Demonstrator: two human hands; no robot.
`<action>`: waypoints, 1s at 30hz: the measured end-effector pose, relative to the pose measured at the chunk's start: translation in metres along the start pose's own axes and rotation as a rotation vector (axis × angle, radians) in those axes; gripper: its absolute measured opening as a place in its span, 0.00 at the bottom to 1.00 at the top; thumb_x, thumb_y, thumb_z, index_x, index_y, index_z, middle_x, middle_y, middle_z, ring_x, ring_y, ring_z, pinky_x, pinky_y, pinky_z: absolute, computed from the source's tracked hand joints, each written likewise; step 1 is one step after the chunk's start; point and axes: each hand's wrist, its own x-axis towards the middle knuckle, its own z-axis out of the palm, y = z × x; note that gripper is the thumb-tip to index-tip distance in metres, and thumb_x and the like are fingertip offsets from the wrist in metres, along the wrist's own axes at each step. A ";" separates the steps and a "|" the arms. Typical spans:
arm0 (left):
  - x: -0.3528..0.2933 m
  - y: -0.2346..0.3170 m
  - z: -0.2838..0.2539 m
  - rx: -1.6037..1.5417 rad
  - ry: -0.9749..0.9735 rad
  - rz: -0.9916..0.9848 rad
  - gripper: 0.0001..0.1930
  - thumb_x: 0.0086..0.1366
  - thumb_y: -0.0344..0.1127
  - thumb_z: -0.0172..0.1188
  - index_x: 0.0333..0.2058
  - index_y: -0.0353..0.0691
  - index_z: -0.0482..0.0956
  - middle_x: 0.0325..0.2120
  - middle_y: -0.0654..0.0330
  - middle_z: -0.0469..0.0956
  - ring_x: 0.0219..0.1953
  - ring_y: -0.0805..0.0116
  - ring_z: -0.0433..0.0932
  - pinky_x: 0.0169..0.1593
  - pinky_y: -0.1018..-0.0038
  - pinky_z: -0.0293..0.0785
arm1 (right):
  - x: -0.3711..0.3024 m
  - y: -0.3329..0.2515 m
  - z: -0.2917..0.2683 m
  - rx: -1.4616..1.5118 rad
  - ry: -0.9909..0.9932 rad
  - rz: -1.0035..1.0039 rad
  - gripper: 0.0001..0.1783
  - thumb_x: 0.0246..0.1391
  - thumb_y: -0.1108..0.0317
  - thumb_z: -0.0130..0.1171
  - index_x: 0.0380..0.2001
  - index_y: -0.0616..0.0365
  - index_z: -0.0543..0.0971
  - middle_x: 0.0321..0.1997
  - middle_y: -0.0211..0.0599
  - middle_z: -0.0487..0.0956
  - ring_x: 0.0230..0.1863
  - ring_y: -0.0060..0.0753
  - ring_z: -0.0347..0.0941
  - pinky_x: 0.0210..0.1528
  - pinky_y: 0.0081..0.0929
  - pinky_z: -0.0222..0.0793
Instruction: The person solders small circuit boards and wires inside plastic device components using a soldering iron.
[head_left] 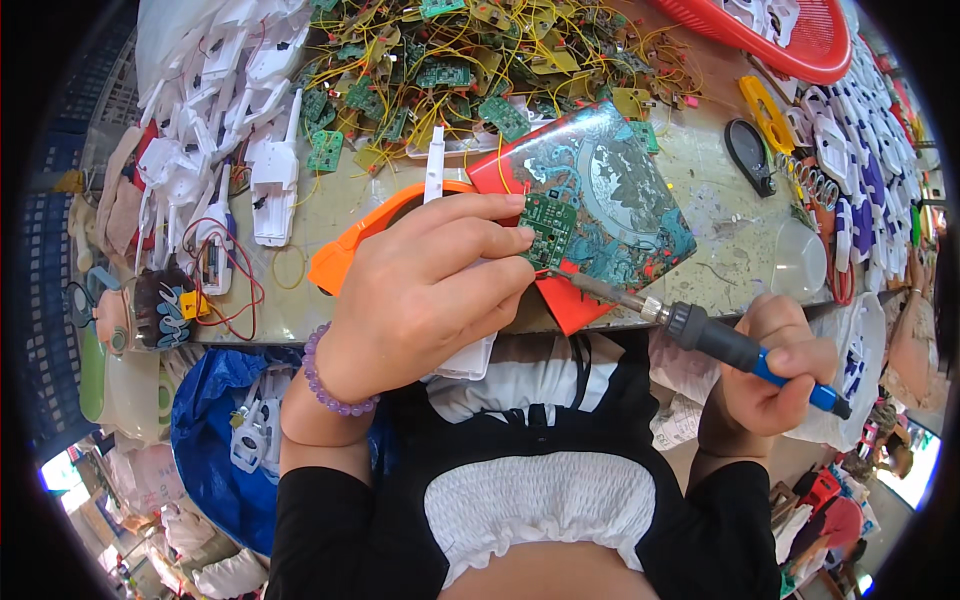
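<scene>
While the left hand (440, 275) pinches a green circuit board (550, 232) by its left side with the fingertips, the right hand (775, 370) grips a soldering iron (710, 335), fingers curled around its blue rear section. The board, small, flat and stiff, sits over the left part of a glossy, red-edged patterned panel (640, 195); whether it rests on it cannot be told. The iron's narrow metal shaft points left to the board's lower edge; contact of tip and board is unclear. A slender white plastic stem (435, 165) projects beyond the left knuckles, near a smooth orange plastic piece (350, 240) partly covered by the hand. Round purple beads form a bracelet (332, 385) on the left wrist. Across the worktop (715, 275), a tangled heap of circuit boards (445, 75) bristles with thin yellow wires; to its left lie hollow, matte white housings (273, 190). At right: a translucent rounded cup (800, 257), and a red perforated plastic basket (745, 42) at the far edge.
</scene>
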 end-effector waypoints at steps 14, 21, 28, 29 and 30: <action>0.001 -0.001 -0.001 0.006 0.004 0.011 0.11 0.40 0.24 0.67 0.25 0.42 0.79 0.29 0.63 0.79 0.40 0.58 0.80 0.40 0.68 0.77 | -0.007 0.010 -0.022 0.080 0.236 -0.120 0.20 0.65 0.51 0.38 0.36 0.57 0.69 0.12 0.28 0.64 0.21 0.25 0.56 0.28 0.25 0.53; 0.001 -0.003 -0.002 0.028 -0.031 0.068 0.09 0.44 0.25 0.65 0.28 0.39 0.77 0.31 0.61 0.78 0.41 0.59 0.79 0.39 0.70 0.78 | -0.016 0.017 -0.038 0.085 0.352 -0.080 0.21 0.66 0.52 0.36 0.41 0.58 0.70 0.11 0.30 0.64 0.21 0.26 0.56 0.29 0.24 0.55; 0.001 0.001 0.000 0.009 -0.001 0.011 0.12 0.39 0.23 0.67 0.26 0.41 0.79 0.29 0.62 0.80 0.40 0.58 0.80 0.40 0.67 0.78 | -0.016 0.011 -0.037 0.076 0.196 -0.101 0.19 0.65 0.53 0.37 0.39 0.57 0.70 0.12 0.29 0.65 0.21 0.25 0.56 0.27 0.25 0.52; 0.001 0.001 0.000 0.009 0.001 0.015 0.12 0.39 0.23 0.67 0.26 0.41 0.79 0.29 0.62 0.80 0.40 0.58 0.80 0.40 0.67 0.78 | -0.015 0.011 -0.037 0.078 0.230 -0.097 0.19 0.65 0.53 0.37 0.38 0.57 0.69 0.12 0.29 0.66 0.21 0.25 0.56 0.27 0.25 0.51; 0.002 0.002 0.000 0.014 0.000 0.016 0.12 0.39 0.23 0.67 0.26 0.41 0.79 0.29 0.62 0.80 0.39 0.58 0.80 0.40 0.68 0.78 | -0.015 0.011 -0.038 0.081 0.263 -0.093 0.18 0.65 0.53 0.38 0.37 0.57 0.69 0.13 0.29 0.66 0.20 0.25 0.56 0.27 0.25 0.51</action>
